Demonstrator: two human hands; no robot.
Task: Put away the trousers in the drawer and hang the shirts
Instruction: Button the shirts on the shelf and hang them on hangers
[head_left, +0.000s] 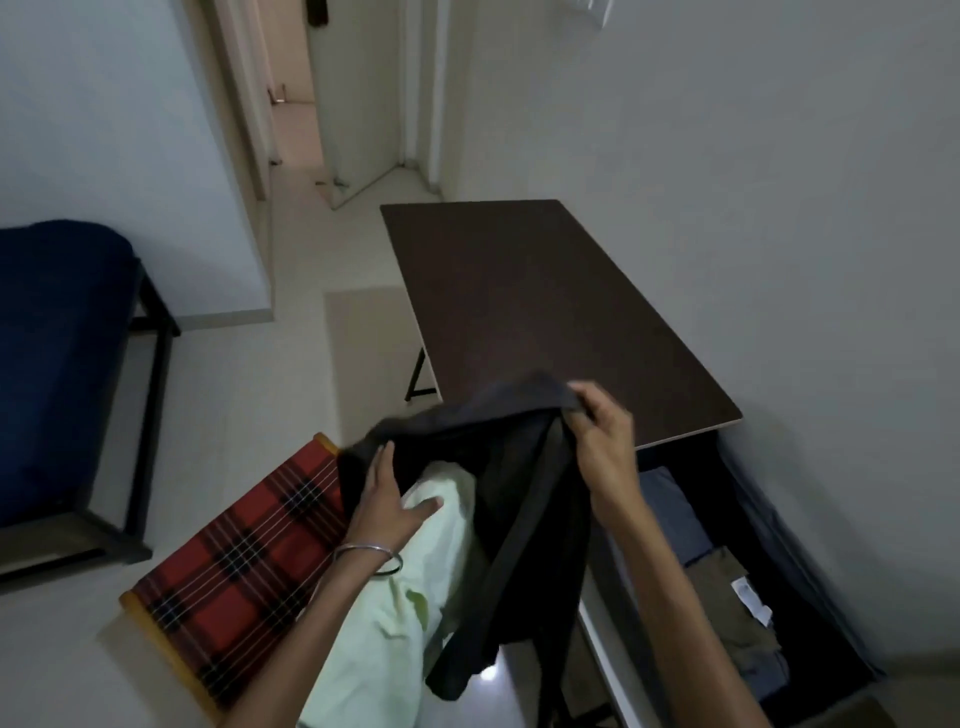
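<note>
A dark grey garment (524, 514) hangs in the air in front of me; whether it is trousers or a shirt I cannot tell. My right hand (602, 441) pinches its upper edge near the table's front corner. My left hand (387, 499) lies with straight fingers against the garment's left side, thumb on a pale green garment (395, 639) that lies below on a red plaid surface (234, 582). At the lower right an open drawer (810, 587) holds folded clothes: a blue piece (670, 509) and an olive piece (732, 597).
A dark brown table (530, 306) stands against the right wall, above the drawer's far end. A blue cushioned bench with a black frame (57, 358) is at the left. An open doorway (296, 104) lies beyond pale floor.
</note>
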